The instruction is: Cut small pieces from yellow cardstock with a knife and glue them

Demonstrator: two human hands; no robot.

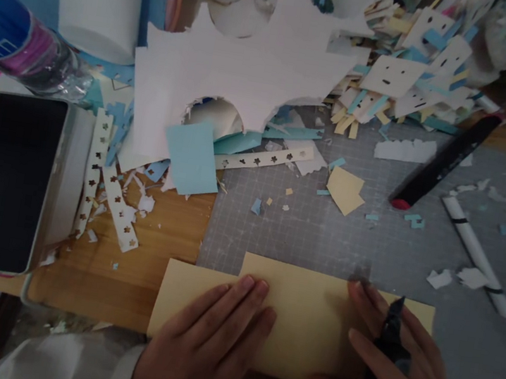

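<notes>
A folded sheet of tan paper (311, 307) lies at the near edge, half on the grey cutting mat (322, 239) and half on the wooden table (148, 243). My left hand (203, 348) lies flat on the paper with its fingers stretched out and pressed down. My right hand (401, 373) rests on the paper's right part and is closed round a black pen-like tool (390, 339), tip pointing away from me. The fingertips touch the paper near its upper fold.
A phone (7, 182) lies at the left beside punched paper strips (112, 199). A large cut white sheet (253, 68) and a heap of paper scraps (411, 67) fill the back. A black marker (444, 162) and a white pen (476, 250) lie on the mat's right.
</notes>
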